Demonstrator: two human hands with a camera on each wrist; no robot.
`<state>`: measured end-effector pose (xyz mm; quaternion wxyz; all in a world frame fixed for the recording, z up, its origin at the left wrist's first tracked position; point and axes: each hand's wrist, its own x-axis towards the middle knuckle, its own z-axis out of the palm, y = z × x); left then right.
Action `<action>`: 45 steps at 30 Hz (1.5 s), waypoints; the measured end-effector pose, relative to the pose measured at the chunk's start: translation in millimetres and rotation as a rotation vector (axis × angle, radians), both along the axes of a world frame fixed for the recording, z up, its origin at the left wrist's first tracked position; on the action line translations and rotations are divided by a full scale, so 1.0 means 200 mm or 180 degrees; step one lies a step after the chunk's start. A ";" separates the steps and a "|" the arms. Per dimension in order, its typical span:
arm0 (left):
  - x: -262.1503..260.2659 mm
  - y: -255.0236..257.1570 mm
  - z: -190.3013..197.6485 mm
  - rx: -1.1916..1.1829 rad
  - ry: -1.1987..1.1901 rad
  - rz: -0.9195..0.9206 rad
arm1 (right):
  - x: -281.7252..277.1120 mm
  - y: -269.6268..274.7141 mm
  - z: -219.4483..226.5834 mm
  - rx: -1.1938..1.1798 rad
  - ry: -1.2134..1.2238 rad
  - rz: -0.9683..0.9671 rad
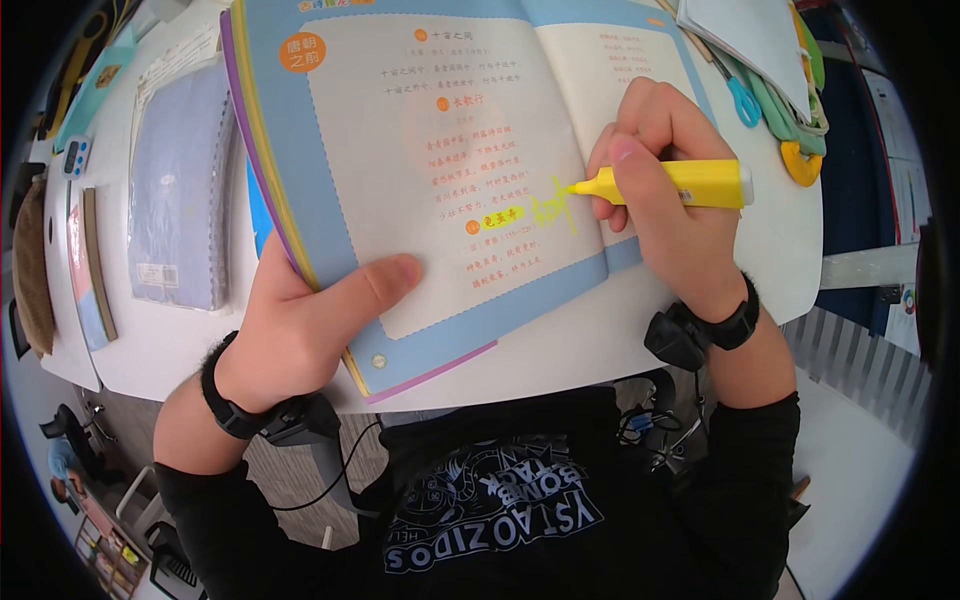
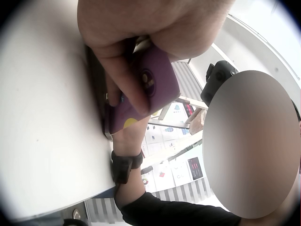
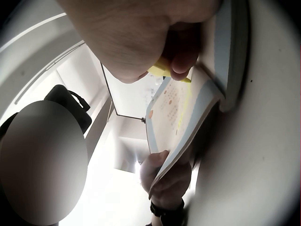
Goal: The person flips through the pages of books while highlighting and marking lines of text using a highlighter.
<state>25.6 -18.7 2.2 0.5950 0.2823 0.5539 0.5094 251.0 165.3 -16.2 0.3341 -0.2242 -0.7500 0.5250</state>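
An open book (image 1: 400, 250) with blue-bordered pages lies tilted over the white table. The left hand (image 1: 310, 320) grips its lower left edge, thumb on the page; in the left wrist view the fingers of the left hand (image 2: 141, 52) lie against the purple cover (image 2: 162, 80). A yellow highlighter (image 1: 700, 184) is pinched in the right hand (image 1: 670, 190), its tip at the page near the inner fold. Bright yellow marks (image 1: 550, 208) show beside a highlighted heading. In the right wrist view the highlighter (image 3: 161, 68) shows under the right hand (image 3: 136, 37).
On the white table (image 1: 460, 385), a lavender notebook in clear plastic (image 1: 180, 190) lies left of the book, with a thin book (image 1: 92, 270) and a brown item (image 1: 35, 265) farther left. Blue scissors (image 1: 742, 100), papers (image 1: 750, 40) and a green pouch (image 1: 790, 130) are at the upper right.
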 end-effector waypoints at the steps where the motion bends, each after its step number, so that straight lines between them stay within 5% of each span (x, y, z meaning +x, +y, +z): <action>1: 0.00 0.00 0.00 -0.0017 -0.0003 0.0001 | 0.00 0.00 0.00 -0.0020 -0.0042 -0.0050; 11: 0.00 0.00 0.01 -0.0027 -0.0107 0.0028 | 0.03 0.03 -0.02 0.0303 -0.0181 0.0314; 13: -0.01 -0.01 0.00 -0.0048 0.0011 -0.0040 | 0.00 0.00 -0.01 0.0121 0.0363 0.0220; 35: 0.01 0.00 0.02 -0.0096 -0.0033 0.0030 | 0.00 0.02 -0.01 0.0070 0.0003 -0.0267; 40: 0.00 0.00 0.02 -0.0068 0.0065 0.0003 | 0.01 -0.01 0.02 0.0385 0.0040 0.0513; 45: 0.01 0.00 0.02 -0.0075 -0.0007 0.0075 | 0.01 0.04 0.00 0.0387 0.0041 -0.0016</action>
